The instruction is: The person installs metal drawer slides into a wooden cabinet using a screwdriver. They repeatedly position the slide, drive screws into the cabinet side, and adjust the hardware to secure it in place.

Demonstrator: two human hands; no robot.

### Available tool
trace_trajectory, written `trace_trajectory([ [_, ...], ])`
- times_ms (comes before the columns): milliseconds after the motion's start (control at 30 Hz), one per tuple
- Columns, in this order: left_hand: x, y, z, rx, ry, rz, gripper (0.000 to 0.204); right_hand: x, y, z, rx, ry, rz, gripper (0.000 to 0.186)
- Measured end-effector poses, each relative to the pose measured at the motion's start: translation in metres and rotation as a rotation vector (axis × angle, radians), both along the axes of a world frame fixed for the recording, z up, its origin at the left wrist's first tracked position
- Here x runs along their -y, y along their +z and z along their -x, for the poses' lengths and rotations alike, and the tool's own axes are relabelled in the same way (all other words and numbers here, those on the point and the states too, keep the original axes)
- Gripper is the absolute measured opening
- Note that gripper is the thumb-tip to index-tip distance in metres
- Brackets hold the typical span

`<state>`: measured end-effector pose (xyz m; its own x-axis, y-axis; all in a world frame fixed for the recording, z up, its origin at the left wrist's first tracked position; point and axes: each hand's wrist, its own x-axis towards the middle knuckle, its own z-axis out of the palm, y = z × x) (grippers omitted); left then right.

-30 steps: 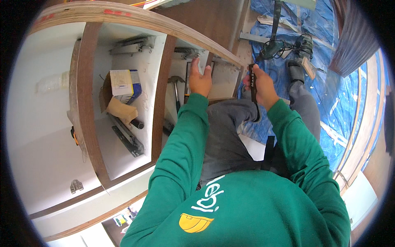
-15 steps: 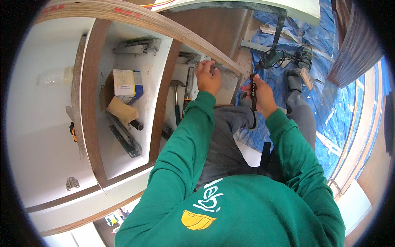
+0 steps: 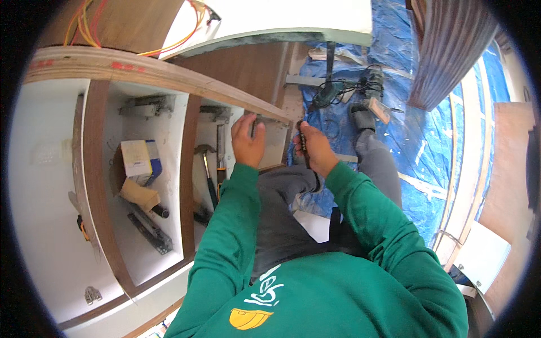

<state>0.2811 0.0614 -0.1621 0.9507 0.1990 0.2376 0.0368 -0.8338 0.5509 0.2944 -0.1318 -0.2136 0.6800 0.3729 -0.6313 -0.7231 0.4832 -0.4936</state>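
My left hand (image 3: 248,143) is raised at the front of a wooden cabinet (image 3: 189,138), beside its narrow compartment. Its fingers are bent toward the thumb; a small dark thing seems to sit between them, too small to name. Just right of the cabinet's far corner, my right hand (image 3: 320,151) is closed around a slim dark bar-shaped tool (image 3: 304,141) with pale lettering, held roughly upright. In the compartment beside my left forearm, a hammer (image 3: 211,188) leans with its head up, near an orange-and-black handled tool (image 3: 221,174).
Another compartment holds a box (image 3: 136,159), a piece of brown cardboard (image 3: 141,194) and metal drawer slides (image 3: 149,234). A corded power tool (image 3: 327,94) lies on blue sheeting (image 3: 420,127) near my foot. A white panel (image 3: 270,19) overhangs ahead; corrugated sheets (image 3: 445,50) stand at right.
My view has swung, so the cabinet and both hands appear farther left and lower. The dark tool in my right hand has tilted slightly. My left hand remains beside the narrow compartment.
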Motion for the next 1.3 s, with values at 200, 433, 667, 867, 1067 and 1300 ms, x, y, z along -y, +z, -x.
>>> trace_trajectory([
  [200, 0.022, 0.023, 0.089, -0.202, 0.001, 0.126, 0.028, -0.006, -0.014, 0.005, -0.009, -0.032, 0.042, 0.034],
  [433, 0.023, 0.049, 0.170, -0.547, -0.054, -0.202, 0.042, 0.037, 0.014, 0.025, -0.110, -0.162, -0.168, 0.034],
  [667, 0.046, 0.074, 0.185, -0.611, -0.055, 0.715, 0.046, 0.158, 0.098, 0.096, -0.090, -0.209, -0.180, 0.036],
  [867, 0.017, 0.041, 0.199, -0.603, -0.342, -0.286, 0.051, 0.216, 0.103, 0.161, -0.082, -0.260, -0.151, 0.035],
  [1067, -0.004, 0.015, 0.227, -0.423, 0.033, 0.086, 0.065, 0.217, 0.090, 0.175, 0.097, -0.223, -0.098, 0.027],
  [1300, -0.004, 0.072, 0.239, -0.363, -0.012, 1.066, 0.027, 0.212, 0.078, 0.177, 0.196, -0.253, -0.105, 0.026],
])
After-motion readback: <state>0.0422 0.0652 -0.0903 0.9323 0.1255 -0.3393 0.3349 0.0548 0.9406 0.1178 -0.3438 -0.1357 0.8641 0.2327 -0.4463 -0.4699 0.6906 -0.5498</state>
